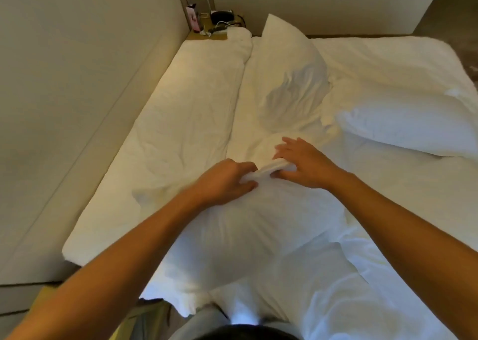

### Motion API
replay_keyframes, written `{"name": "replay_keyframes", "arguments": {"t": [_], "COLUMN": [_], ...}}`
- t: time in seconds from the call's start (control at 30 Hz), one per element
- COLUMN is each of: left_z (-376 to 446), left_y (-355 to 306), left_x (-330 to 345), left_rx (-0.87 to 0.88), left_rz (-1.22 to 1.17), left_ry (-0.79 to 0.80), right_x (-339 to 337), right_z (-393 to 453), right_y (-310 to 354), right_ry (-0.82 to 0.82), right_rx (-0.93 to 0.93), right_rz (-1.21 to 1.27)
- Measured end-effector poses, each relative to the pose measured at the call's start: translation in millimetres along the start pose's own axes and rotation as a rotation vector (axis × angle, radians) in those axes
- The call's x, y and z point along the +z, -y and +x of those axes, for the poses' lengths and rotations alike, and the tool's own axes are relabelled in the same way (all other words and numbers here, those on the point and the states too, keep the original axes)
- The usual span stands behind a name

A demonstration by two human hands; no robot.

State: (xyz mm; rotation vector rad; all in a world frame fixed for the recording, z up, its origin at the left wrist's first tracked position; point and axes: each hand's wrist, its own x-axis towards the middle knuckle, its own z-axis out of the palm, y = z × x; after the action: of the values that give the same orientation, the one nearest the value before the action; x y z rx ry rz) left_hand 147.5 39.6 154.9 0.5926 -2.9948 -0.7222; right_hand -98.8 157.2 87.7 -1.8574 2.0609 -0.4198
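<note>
A white pillow in a white case [245,236] lies on the bed right in front of me, its far end bunched up. My left hand [227,179] grips a fold of the case at that far end, fingers curled round the cloth. My right hand [302,163] lies just to the right of it, fingers spread over the same bunched edge [269,167] with the thumb under the fold. Both forearms reach out over the pillow.
A second pillow [289,81] lies further up the bed and a third [403,130] at the right. A folded white duvet [176,122] runs along the left beside the wall. A small bedside shelf [209,33] with cables and a dark object sits at the far corner.
</note>
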Motion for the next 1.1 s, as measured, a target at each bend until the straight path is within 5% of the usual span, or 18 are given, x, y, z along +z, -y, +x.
{"name": "replay_keyframes", "arguments": {"t": [0.43, 0.63, 0.9, 1.1], "left_z": [-120, -141, -135, -118], "left_y": [103, 124, 116, 117], "left_x": [-45, -44, 13, 7], "left_rx": [-0.160, -0.085, -0.085, -0.145], "left_rz": [0.122, 0.098, 0.103, 0.102], "left_ry": [-0.200, -0.317, -0.181, -0.176], "right_x": [35, 32, 88, 95], "right_z": [-12, -28, -54, -90], "right_y": [158, 204, 157, 100], "right_ry": [-0.120, -0.171, -0.044, -0.105], "right_rx": [0.019, 0.029, 0.328, 0.493], "right_rz": [0.136, 0.210, 0.089, 0.046]}}
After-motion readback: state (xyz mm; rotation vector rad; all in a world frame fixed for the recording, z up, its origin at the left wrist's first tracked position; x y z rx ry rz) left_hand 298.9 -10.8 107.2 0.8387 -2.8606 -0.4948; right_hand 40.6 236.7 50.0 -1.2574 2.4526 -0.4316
